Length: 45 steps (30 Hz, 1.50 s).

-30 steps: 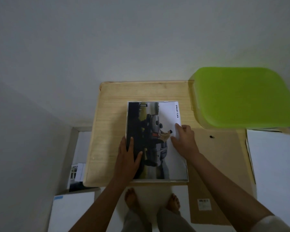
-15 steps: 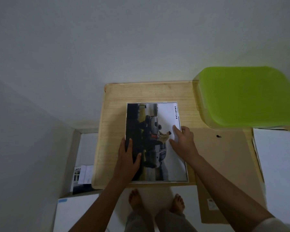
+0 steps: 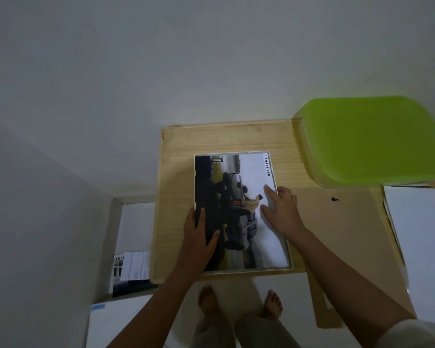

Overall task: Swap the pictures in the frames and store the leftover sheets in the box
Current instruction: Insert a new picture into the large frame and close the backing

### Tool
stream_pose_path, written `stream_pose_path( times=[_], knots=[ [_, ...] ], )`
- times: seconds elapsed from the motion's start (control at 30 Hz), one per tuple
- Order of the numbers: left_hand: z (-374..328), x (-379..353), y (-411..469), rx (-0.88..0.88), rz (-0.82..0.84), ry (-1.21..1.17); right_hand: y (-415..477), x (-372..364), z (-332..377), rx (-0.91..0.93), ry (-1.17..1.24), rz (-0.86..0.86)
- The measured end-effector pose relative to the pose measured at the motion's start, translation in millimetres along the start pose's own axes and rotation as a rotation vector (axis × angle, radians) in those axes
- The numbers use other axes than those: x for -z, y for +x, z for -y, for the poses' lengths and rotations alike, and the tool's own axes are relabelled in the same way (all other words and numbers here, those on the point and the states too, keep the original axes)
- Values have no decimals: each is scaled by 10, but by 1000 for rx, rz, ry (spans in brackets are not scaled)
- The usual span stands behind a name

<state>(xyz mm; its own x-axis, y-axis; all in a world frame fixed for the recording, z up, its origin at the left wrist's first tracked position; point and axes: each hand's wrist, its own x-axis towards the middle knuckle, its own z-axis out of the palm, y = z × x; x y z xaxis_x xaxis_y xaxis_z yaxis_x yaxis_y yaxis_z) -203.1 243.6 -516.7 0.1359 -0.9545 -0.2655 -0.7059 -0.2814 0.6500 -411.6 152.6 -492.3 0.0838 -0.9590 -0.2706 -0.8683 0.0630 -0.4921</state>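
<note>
Brown backing board (image 3: 342, 222) lay just right of the right hand (image 3: 280, 209), whose straight fingers pressed flat, like those of the left hand (image 3: 199, 237); beyond stood a green-lidded box (image 3: 372, 139), with white sheets (image 3: 422, 247) farther right. Under both palms the car picture (image 3: 239, 212) sat in its white frame (image 3: 236, 271) on the wooden counter (image 3: 176, 197)

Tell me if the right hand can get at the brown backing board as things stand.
Probably yes. The right hand lies flat on the car picture, holding nothing, and the brown backing board lies just beside it on the table, its top bare; nothing stands between them.
</note>
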Motion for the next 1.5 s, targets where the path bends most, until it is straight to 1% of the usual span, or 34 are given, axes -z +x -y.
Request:
stream_pose_path(
  times=[0.13,0.3,0.43,0.53,0.6,0.67,0.7,0.77,0.87,0.93,1.07,1.27,1.5],
  knots=[
    [19,11,-4,-5,14,-13,-8,19,-39,18,22,-3],
    [23,27,-17,-10,15,-1,-27,29,-72,9,33,40],
    [-57,20,-25,17,-38,41,-65,124,-146,32,107,107],
    [-359,-65,-24,13,-169,49,-115,319,-358,80,142,86],
    [-662,-216,-34,-57,-211,24,-180,520,-583,81,137,62],
    [-1000,-465,-48,-161,-179,-4,-268,723,-871,48,116,30],
    [-1160,-624,-64,-212,-153,18,-317,809,-1032,22,104,7],
    [-1469,-935,-116,-239,-80,57,-429,951,-1344,-50,93,-40],
    [-1800,-1323,-202,-176,23,11,-585,1084,-1736,-129,47,-58],
    [-1905,-1517,-257,-145,38,47,-650,1118,-1914,-145,21,-44],
    [-1947,-1712,-317,3,-19,111,-666,1103,-2091,-172,5,-56],
    [-2002,-1760,-330,126,-126,100,-649,1084,-2138,-207,76,-71],
    [-2049,-1726,-219,305,-129,-113,-629,1082,-2162,-282,242,-90]
  ],
)
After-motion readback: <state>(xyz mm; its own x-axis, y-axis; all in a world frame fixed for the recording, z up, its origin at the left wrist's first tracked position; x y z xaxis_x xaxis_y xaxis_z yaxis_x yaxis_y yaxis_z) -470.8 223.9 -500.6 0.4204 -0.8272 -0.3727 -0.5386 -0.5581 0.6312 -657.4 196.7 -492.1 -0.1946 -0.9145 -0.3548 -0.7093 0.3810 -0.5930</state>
